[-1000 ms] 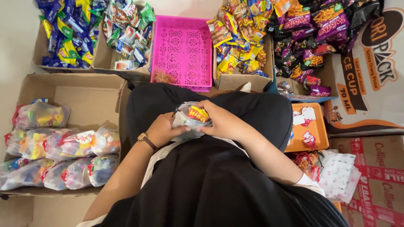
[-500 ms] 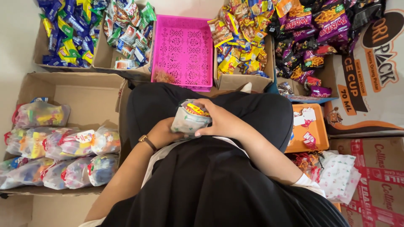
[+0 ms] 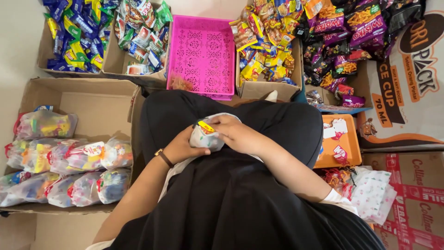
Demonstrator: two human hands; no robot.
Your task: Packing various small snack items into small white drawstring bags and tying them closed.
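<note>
I sit cross-legged in black clothes with a small clear plastic bag of snacks point(image 3: 206, 137) in my lap. My left hand point(image 3: 181, 147), with a watch on its wrist, cups the bag from the left and below. From the right, my right hand point(image 3: 236, 133) grips the top of the same bag, fingers closed near a yellow and red packet inside it. Both hands touch the bag at once.
A large cardboard box point(image 3: 88, 92) at my left holds several filled clear bags point(image 3: 88, 157). Ahead lie boxes of blue and green snack packets point(image 3: 78, 32), a pink perforated tray point(image 3: 202, 55), yellow packets point(image 3: 266, 51), purple packets point(image 3: 342, 41). An orange tray point(image 3: 342, 157) sits right.
The bag has dropped slightly lower in my lap and both hands have closed in tighter around its top. The boxes around me have not moved.
</note>
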